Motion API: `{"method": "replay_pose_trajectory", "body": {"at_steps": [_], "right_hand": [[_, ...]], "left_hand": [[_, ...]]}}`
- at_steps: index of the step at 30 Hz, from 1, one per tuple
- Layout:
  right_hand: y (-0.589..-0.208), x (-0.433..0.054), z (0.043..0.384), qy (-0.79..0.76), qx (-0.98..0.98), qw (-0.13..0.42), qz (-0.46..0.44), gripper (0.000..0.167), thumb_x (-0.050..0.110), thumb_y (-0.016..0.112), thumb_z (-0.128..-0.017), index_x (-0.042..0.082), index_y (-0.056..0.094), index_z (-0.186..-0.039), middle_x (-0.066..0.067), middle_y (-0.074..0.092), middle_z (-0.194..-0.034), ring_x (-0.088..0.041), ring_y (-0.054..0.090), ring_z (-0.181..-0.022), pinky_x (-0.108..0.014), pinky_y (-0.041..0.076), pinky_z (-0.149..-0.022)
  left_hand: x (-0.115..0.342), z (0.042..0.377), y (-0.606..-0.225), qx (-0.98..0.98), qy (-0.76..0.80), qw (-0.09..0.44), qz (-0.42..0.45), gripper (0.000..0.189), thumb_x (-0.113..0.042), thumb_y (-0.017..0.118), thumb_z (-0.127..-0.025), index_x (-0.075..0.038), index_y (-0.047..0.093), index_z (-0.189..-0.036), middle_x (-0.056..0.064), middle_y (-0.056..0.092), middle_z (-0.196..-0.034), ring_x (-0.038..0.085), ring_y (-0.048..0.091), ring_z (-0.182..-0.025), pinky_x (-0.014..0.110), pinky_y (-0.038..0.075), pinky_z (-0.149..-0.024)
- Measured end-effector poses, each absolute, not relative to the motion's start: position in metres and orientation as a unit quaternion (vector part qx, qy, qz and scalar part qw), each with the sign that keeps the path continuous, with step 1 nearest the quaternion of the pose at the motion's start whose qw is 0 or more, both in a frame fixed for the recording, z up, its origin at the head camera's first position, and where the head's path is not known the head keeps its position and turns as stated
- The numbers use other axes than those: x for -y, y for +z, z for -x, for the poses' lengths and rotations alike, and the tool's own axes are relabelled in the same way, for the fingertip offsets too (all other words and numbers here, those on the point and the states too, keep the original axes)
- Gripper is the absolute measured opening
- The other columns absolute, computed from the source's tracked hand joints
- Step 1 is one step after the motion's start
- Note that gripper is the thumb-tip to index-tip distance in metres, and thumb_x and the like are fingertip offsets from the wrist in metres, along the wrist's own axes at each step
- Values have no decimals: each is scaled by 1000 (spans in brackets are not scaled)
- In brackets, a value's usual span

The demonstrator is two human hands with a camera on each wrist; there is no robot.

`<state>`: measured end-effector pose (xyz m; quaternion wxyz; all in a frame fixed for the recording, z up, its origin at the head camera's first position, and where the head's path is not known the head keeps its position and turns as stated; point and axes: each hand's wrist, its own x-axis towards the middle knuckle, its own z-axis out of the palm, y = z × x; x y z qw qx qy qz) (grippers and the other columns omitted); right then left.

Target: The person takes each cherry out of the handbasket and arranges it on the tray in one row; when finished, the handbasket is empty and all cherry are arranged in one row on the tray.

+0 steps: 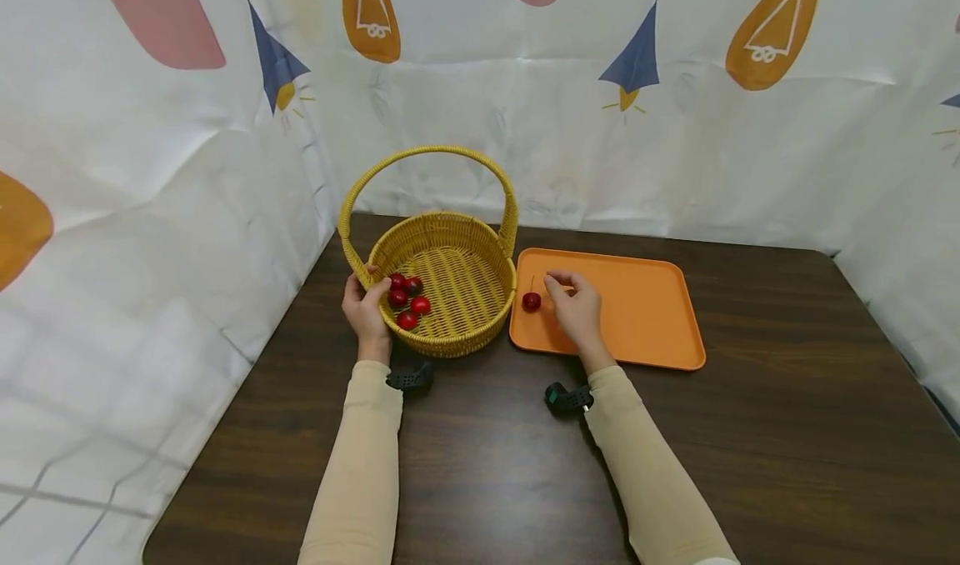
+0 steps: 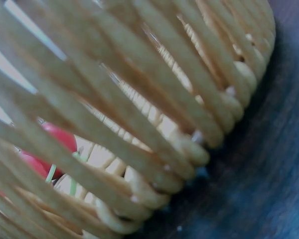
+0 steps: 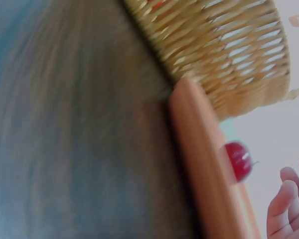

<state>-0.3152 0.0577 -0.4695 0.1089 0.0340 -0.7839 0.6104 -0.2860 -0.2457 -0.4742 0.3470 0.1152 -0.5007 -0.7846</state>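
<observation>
A yellow woven basket (image 1: 491, 332) with a tall hoop handle stands on the table, with several red cherries (image 1: 407, 321) gathered at its left inside. My left hand (image 1: 366, 311) grips the basket's left rim near the handle's foot, thumb over the edge. One dark red cherry (image 1: 531, 302) with its stem up lies near the left end of an orange tray (image 1: 645, 315). Just right of this cherry hovers my right hand (image 1: 577, 308), fingers loosely bent and holding nothing. Through the slats (image 2: 139, 99) in the left wrist view, red fruit shows. The right wrist view has a gap between fingers (image 3: 283, 201) and cherry.
The dark wooden table (image 1: 480, 473) extends toward me and to the right. A white patterned cloth (image 1: 465, 90) hangs behind and at the sides. The tray's left edge sits close beside the basket. Black bands (image 1: 567, 398) are worn on both wrists.
</observation>
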Motion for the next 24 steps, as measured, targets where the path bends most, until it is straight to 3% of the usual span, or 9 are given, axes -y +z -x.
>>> {"method": "replay_pose_trajectory", "body": {"at_steps": [5, 8, 13, 19, 24], "right_hand": [[-447, -49, 306, 653, 746, 113, -55, 24, 23, 66, -95, 3, 71, -107, -10, 68, -97, -34, 57, -69, -33, 51, -57], [-435, -37, 297, 675, 724, 110, -90, 21, 16, 63, -96, 0, 70, -107, -16, 69, -98, -31, 57, -67, -36, 52, -59], [-420, -10, 277, 677, 705, 96, -188, 19, 7, 58, -98, -5, 66, -109, -25, 67, -96, -19, 54, -60, -26, 47, -54], [-411, 16, 267, 623, 730, 98, -265, 14, 12, 62, -96, 6, 70, -106, -13, 66, -83, -14, 51, -60, -26, 41, -54], [-410, 39, 275, 551, 778, 66, -293, 13, 14, 64, -95, 10, 71, -104, -6, 71, -92, -13, 58, -69, -26, 47, -62]], "left_hand": [[245, 286, -475, 490, -796, 340, -108, 25, 5, 60, -87, 9, 55, -111, 24, 52, -117, 35, 48, -112, 26, 44, -89], [245, 286, -475, 490, -796, 339, -107, 23, 5, 60, -87, 8, 55, -110, 23, 53, -115, 34, 49, -110, 26, 44, -88], [245, 283, -474, 481, -800, 341, -112, 24, 6, 60, -87, 9, 54, -110, 27, 52, -116, 35, 50, -109, 26, 46, -87], [243, 282, -474, 488, -800, 334, -106, 28, 5, 60, -87, 12, 53, -112, 30, 50, -117, 35, 51, -107, 27, 46, -86], [246, 282, -473, 492, -795, 338, -109, 26, 4, 61, -87, 10, 55, -111, 31, 50, -116, 32, 52, -104, 27, 46, -86]]}}
